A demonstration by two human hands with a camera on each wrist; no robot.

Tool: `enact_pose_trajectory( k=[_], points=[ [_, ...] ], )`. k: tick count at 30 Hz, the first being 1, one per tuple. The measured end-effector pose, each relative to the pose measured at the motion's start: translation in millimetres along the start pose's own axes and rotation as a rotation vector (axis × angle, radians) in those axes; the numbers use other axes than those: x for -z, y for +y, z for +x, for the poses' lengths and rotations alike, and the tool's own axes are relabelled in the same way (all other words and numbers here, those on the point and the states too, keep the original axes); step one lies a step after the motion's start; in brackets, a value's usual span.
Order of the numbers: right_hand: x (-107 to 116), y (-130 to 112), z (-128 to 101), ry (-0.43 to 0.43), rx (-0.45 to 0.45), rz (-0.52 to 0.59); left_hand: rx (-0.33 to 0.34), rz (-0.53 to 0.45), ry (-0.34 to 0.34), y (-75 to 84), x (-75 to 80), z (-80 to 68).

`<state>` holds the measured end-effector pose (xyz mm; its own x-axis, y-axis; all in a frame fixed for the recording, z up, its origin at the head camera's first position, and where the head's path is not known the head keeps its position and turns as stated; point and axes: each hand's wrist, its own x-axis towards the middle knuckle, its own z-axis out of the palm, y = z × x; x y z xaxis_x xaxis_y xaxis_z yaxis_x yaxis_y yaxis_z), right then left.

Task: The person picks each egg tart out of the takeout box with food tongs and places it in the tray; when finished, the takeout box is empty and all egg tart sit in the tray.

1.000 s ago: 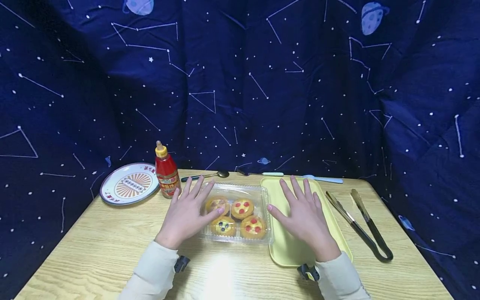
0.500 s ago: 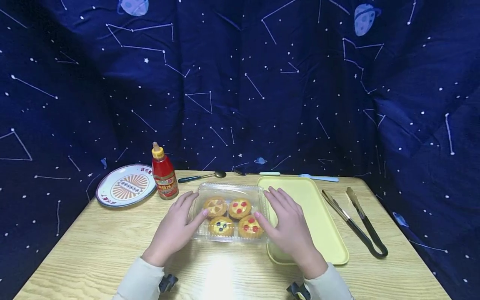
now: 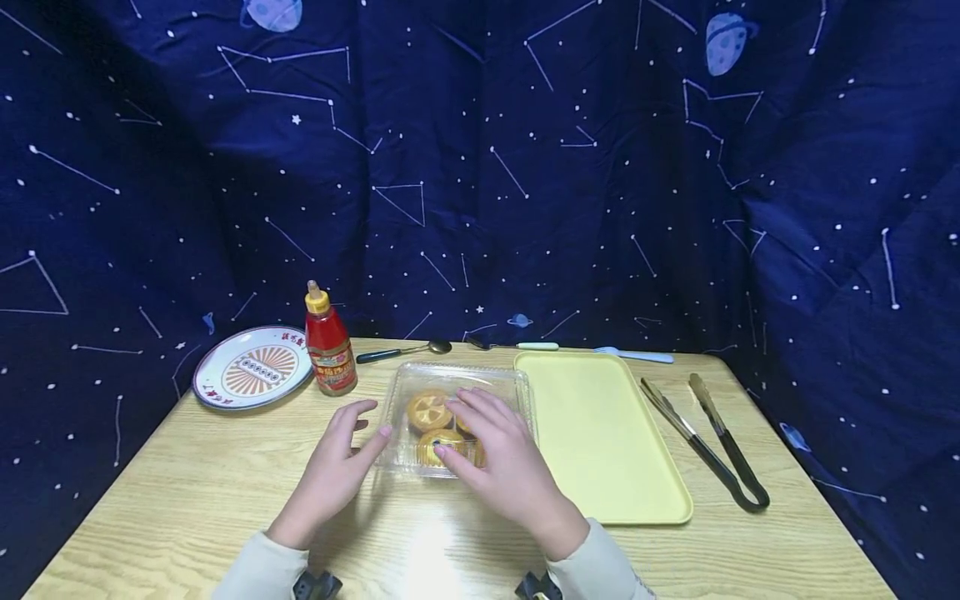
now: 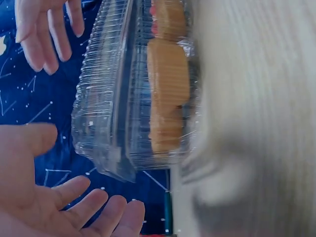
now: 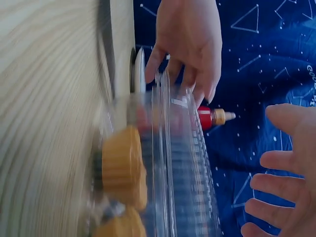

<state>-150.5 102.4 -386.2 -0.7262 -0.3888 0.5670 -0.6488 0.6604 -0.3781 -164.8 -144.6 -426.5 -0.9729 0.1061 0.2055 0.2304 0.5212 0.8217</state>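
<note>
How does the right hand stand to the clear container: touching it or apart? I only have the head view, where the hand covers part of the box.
Observer: Apart; the left wrist view shows blue backdrop between the right hand and the clear container.
Operator: Good. And what topping is on the pastries that the hand hides from me?
Observer: I can confirm only one pastry, toward the right hand's end: the left wrist view shows red pieces on it.

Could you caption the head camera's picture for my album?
Left hand beside, right hand above a clear box of tarts, with a yellow tray alongside.
</note>
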Motion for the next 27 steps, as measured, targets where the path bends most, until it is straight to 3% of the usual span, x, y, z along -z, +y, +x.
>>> enact_pose_trajectory(
  k=[7, 13, 17, 27],
  points=[
    [-20.5, -10.7, 13.1, -0.058, 0.039, -0.018, 0.092, -0.096, 0.017, -5.5, -1.8, -1.6],
    [-34.7, -13.6, 18.5, -0.131, 0.03, -0.065, 0.196, -0.34, -0.015, -14.3, -11.7, 2.7],
    [-44.0, -16.1, 23.0, -0.155, 0.044, -0.147, 0.263, -0.46, 0.003, -19.3, -19.8, 9.9],
    [-63.0, -22.1, 25.9, -0.247, 0.044, -0.24, 0.341, -0.629, 0.015, -32.3, -29.2, 15.6]
  ],
)
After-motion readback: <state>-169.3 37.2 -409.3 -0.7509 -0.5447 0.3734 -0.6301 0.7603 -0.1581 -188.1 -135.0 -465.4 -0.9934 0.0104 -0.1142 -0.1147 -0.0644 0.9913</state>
